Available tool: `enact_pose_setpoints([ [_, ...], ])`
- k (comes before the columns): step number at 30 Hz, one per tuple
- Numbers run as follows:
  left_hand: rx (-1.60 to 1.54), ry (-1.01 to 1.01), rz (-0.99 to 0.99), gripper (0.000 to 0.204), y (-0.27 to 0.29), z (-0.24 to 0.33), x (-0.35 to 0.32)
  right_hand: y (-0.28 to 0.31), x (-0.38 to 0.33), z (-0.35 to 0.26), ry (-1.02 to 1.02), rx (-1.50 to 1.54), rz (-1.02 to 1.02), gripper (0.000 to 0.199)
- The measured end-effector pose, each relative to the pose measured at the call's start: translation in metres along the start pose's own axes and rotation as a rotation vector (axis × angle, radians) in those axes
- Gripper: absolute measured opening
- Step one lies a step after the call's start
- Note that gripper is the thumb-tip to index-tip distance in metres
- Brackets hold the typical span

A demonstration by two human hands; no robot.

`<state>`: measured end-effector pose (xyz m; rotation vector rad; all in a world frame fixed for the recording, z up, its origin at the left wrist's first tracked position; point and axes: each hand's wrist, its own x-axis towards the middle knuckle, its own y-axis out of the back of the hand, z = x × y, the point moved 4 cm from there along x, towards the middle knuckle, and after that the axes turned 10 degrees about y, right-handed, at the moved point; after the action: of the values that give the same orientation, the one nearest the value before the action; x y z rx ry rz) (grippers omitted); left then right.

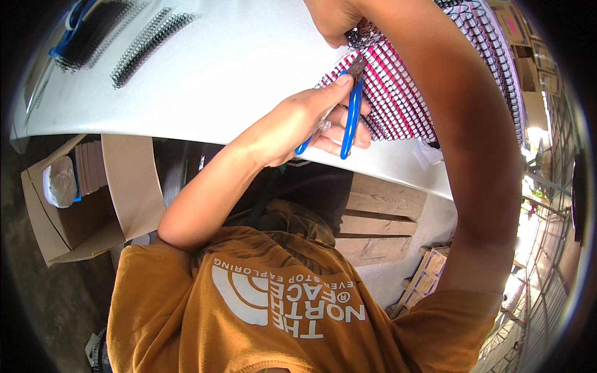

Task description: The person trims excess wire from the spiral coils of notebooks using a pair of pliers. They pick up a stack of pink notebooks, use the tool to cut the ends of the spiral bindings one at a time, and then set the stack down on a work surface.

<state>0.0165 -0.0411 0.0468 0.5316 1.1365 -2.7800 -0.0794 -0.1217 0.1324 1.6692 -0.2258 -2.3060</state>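
My left hand [305, 121] is closed round a pair of pliers [352, 118] with blue handles. Their dark jaws point up and meet the edge of a row of spiral-bound pads [398, 93] with red, white and black edges. My right hand [336, 22] reaches across the far side of the pads, bent back toward the pliers. Its fingers close on a black spiral coil [354, 38] just beyond the jaws; the fingertips are partly hidden. My right forearm covers part of the pads.
Loose black spiral coils [152, 50] lie at the far left of the white table [249, 56], near a blue strap-like thing [68, 31]. Below the table's left edge stands an open cardboard box [134, 186]. Wooden slats [382, 214] and stacked cartons [429, 273] are under the right side.
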Motion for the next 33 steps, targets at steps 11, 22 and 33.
enact_pose_setpoints([
  [11, -0.004, -0.020, 0.005, 0.051, -0.002, -0.003, -0.002, 0.004, -0.022, 0.002, 0.052, 0.039, 0.032, 0.021],
  [22, -0.049, -0.041, -0.105, 0.055, -0.005, -0.004, -0.006, 0.004, -0.029, -0.008, 0.009, -0.033, 0.236, 0.019],
  [33, -0.119, -0.049, -0.171, 0.060, -0.010, 0.006, 0.003, 0.004, -0.032, 0.005, 0.066, 0.023, 0.085, 0.028],
])
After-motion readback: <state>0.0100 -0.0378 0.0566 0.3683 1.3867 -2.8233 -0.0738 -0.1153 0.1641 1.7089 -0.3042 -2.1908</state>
